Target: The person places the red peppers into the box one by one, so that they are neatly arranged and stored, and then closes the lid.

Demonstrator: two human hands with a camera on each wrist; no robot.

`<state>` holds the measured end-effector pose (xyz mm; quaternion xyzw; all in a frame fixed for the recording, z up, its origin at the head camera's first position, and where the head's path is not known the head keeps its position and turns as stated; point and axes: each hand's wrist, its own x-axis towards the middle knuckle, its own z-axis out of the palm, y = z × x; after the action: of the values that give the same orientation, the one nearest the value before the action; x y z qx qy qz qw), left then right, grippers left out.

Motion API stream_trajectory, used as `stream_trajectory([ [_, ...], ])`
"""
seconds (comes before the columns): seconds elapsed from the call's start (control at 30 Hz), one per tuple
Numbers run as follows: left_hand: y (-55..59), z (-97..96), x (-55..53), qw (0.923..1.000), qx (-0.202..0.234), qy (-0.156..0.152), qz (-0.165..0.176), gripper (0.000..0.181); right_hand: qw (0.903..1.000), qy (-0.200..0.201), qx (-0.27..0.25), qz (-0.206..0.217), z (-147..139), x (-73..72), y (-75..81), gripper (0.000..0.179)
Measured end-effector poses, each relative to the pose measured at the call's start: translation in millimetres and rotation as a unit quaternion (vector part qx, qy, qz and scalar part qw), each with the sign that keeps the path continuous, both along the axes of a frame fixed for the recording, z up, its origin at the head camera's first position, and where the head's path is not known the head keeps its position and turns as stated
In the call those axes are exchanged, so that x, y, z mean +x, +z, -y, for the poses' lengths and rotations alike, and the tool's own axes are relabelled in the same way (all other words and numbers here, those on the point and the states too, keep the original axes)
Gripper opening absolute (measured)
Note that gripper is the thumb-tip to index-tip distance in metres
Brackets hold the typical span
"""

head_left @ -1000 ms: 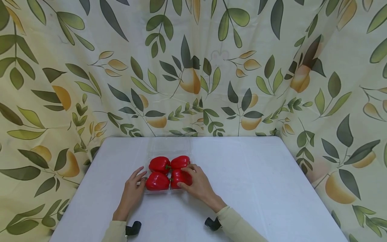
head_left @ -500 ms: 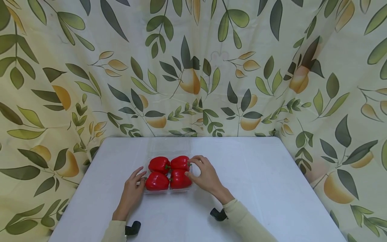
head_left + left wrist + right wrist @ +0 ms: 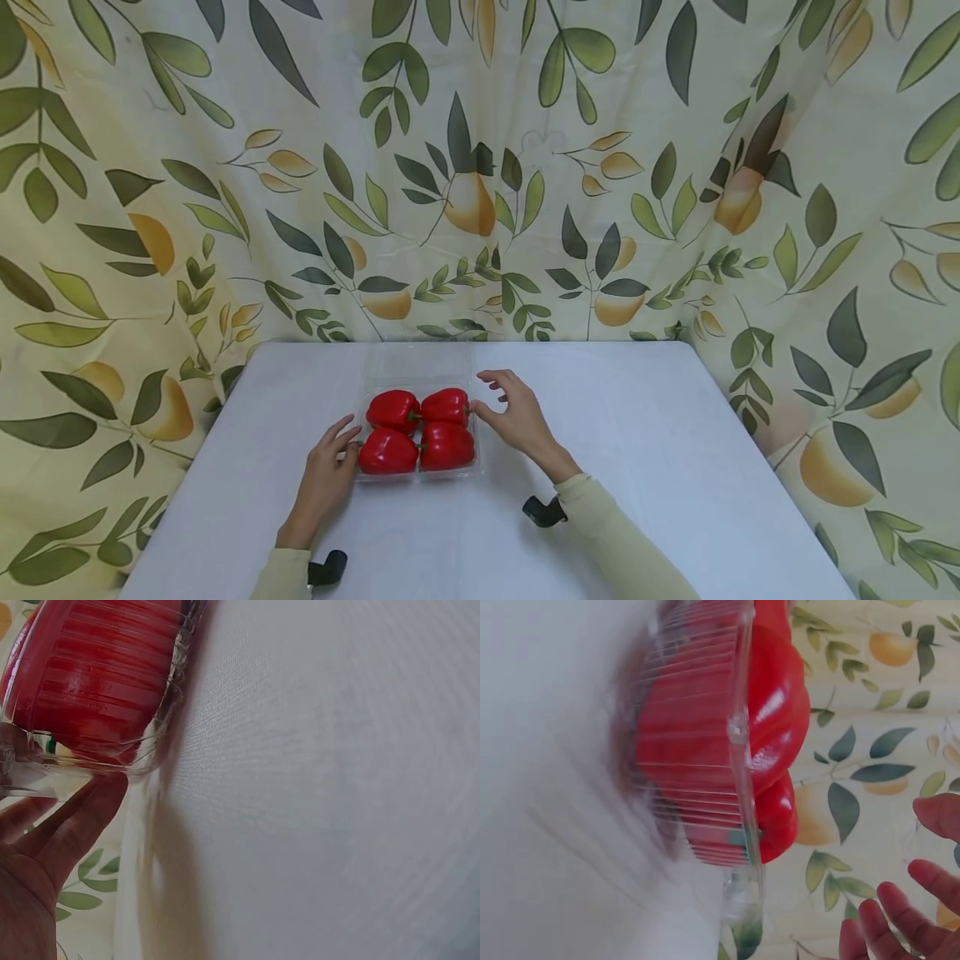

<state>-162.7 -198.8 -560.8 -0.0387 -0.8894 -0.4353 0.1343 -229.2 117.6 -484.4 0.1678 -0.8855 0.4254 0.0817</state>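
Several red bell peppers (image 3: 388,451) lie in two rows in a clear plastic clamshell container (image 3: 450,473) on the table. Its clear lid (image 3: 420,360) is folded back behind them. At the container's left side my left hand (image 3: 324,475) pinches the rim; in the left wrist view a digit (image 3: 97,802) lies against the clear wall, and another shows through the rim. My right hand (image 3: 521,421) is raised just right of the container, fingers loosely spread. The right wrist view shows its fingers (image 3: 922,930) apart from the peppers, holding nothing.
The container stands on a white-covered table (image 3: 637,433), left of its middle, towards the back. A leaf-and-fruit patterned curtain (image 3: 525,167) hangs behind and at both sides. A black wrist mount (image 3: 545,512) sits on each forearm.
My right hand has let go of the front right pepper, which now sits uncovered in the container, and has moved back and right. My left hand stays at the container's left side.
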Motion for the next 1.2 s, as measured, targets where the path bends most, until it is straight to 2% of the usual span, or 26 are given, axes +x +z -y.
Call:
stream_trajectory([
  [0.23,0.0,-0.6,-0.3,1.0,-0.005,0.0,-0.001,0.033,0.9998,-0.004,-0.017,0.009,1.2,-15.5,-1.0,0.048],
  [0.47,-2.7,-0.6,-1.1,0.9999,-0.003,0.005,0.009,0.033,0.9985,-0.002,-0.036,0.041,2.1,-34.6,-6.5,0.045],
  [1.0,-1.7,-1.1,-1.0,1.0,-0.001,0.004,-0.005,0.032,0.9902,-0.026,-0.038,0.132,-1.0,-67.6,-33.6,0.047],
  [1.2,-2.2,-1.0,-0.5,1.0,-0.001,0.005,0.001,0.033,0.9847,-0.041,-0.041,0.165,-4.5,-76.6,-42.5,0.047],
])
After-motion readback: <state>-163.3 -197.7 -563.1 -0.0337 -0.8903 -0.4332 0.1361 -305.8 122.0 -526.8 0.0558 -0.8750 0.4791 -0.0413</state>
